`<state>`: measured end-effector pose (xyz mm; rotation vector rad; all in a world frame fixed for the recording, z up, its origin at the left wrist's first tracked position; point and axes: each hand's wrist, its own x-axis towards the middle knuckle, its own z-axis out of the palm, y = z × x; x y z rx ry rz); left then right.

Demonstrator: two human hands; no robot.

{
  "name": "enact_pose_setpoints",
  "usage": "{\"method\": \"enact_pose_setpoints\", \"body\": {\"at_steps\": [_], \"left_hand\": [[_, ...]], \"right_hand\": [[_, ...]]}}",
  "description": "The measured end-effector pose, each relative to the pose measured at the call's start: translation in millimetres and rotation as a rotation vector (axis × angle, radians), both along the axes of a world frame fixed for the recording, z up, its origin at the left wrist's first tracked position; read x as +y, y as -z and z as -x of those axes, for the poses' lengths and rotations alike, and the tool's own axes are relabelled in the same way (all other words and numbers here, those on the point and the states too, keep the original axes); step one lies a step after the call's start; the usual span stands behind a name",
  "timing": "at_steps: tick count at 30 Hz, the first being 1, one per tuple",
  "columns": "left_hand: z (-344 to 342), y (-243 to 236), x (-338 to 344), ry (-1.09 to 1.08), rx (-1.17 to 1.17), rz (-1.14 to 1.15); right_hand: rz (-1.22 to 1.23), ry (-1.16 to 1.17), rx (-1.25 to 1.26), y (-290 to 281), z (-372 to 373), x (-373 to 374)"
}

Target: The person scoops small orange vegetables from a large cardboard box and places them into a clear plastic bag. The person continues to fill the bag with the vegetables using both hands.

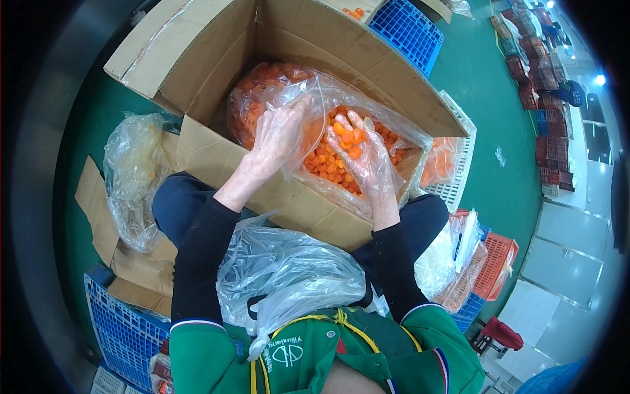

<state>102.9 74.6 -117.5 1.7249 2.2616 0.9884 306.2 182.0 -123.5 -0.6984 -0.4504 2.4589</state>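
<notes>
Green floor [485,131] with stacked crates [545,79] beyond. Cardboard box [275,190] holds orange pieces [328,161]; left hand [279,134] grips the plastic liner [308,92], right hand [361,154] cups pieces, half open.

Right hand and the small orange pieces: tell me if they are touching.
Touching. The head view shows the right hand, in a thin clear glove, palm up with several small orange pieces lying on its fingers, over the clear plastic bag in the cardboard box.

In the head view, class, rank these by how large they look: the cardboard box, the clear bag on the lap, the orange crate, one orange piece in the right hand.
1. cardboard box
2. clear bag
3. orange crate, farther off, so less sure
4. orange piece in the right hand
</notes>
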Motion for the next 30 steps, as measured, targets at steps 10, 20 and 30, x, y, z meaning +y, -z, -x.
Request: {"method": "enact_pose_setpoints", "body": {"at_steps": [10, 20, 30], "left_hand": [[-1.1, 0.0, 0.5, -0.007, 0.014, -0.011], [-0.1, -5.6, -1.2, 0.016, -0.005, 0.023], [-1.1, -1.0, 0.9, -0.023, -0.028, -0.023]], "right_hand": [[-0.012, 0.012, 0.003, -6.8, 3.7, -2.0], [-0.015, 0.001, 0.02, -22.0, 22.2, -6.1], [-0.004, -0.041, 0.095, -47.3, 37.7, -16.0]]}}
